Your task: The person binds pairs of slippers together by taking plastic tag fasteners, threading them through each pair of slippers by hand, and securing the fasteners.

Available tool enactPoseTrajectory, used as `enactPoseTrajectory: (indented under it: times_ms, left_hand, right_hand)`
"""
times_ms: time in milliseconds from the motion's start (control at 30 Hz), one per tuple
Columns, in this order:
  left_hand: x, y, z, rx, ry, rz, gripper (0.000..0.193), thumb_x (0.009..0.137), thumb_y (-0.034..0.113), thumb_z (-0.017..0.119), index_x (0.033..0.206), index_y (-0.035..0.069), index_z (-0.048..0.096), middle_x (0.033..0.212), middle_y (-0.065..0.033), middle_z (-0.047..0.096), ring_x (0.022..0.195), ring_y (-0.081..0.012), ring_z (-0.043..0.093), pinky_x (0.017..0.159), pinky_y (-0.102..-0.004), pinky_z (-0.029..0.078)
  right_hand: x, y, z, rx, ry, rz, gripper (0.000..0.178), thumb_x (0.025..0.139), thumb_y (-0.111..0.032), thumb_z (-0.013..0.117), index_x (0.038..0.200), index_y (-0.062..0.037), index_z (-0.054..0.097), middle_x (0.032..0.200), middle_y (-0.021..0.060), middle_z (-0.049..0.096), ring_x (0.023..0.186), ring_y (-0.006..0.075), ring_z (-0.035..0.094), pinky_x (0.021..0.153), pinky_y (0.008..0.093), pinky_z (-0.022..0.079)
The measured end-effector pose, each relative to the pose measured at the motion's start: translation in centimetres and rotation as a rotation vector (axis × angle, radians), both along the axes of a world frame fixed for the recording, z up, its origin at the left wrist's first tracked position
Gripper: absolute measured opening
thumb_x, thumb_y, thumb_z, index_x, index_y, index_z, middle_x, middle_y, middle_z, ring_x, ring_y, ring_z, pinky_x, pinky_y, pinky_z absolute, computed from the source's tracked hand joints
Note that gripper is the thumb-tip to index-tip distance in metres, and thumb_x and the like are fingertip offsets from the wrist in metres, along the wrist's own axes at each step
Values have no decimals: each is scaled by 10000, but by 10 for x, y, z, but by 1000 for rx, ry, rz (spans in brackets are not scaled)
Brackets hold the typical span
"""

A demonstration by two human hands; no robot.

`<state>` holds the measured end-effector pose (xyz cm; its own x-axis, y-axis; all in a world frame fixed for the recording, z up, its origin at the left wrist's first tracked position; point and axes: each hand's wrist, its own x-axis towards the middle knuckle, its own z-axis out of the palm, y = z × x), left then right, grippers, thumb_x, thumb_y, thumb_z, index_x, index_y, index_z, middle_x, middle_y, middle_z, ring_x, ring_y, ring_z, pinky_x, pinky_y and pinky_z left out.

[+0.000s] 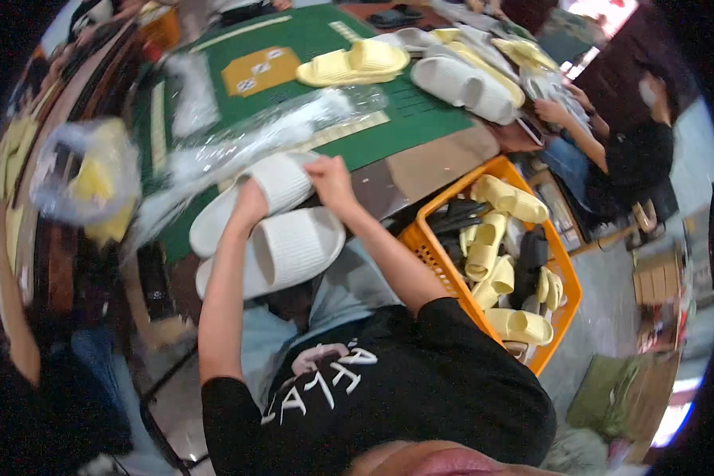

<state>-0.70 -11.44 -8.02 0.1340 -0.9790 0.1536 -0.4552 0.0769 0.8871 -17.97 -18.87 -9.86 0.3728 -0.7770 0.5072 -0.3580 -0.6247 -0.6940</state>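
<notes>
Green felt covers the table (pixel 420 119), which runs from the person's lap toward twelve o'clock, strewn with yellow and white slides, with an orange crate (pixel 440 258) of more yellow ones at three o'clock. Both hands meet at the upper white slipper (pixel 274 190), its long axis running from eight o'clock to two: the left hand (pixel 250 202) clasps its middle and the right hand (pixel 331 181) pinches its toe end, so both are equally near (blur hides the fingers, so the clasp is probably closed). Its ribbed, soft-looking foam mate (pixel 282 252) lies just below, and crinkly clear plastic wrap (pixel 246 143) trails toward eleven o'clock.
</notes>
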Motion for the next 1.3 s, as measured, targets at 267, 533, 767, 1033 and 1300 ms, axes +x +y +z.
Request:
enactPoseTrajectory:
  times_ms: [267,533,767,1033,1300]
  left_hand:
    - [-5,-3,-6,37,-113,104,413,780,276,583,1112,30,570,1096,-200,592,1029,-330,567,848,-373,440]
    - [-14,-1,1,151,-239,304,293,790,222,528,956,-4,615,931,-254,615,891,-400,594,761,-461,469]
    - [5,-11,-20,8,-202,139,316,791,214,542,1019,0,591,984,-248,603,942,-411,566,779,-453,458]
    - [-11,8,7,38,-192,266,251,782,172,537,931,-10,625,910,-251,609,884,-401,583,754,-456,457]
    - [3,17,15,-31,49,15,281,761,184,552,924,-33,625,878,-245,621,827,-343,621,716,-382,475]
  right_hand:
    - [-6,-5,7,-47,55,21,149,732,-2,597,868,15,655,751,165,601,681,292,570,630,348,439]
    - [-13,-11,14,91,49,184,187,725,-29,617,902,-48,672,767,157,602,692,278,573,637,324,439]
    - [-6,-5,17,150,45,143,175,740,-21,607,902,-42,669,700,134,579,611,215,557,564,307,414]
    - [-6,-6,48,47,406,216,131,740,-56,526,777,-17,646,733,177,597,727,333,573,648,397,441]
    - [-11,12,55,-362,449,-39,49,763,-59,538,776,-36,579,837,124,555,822,313,519,665,421,458]
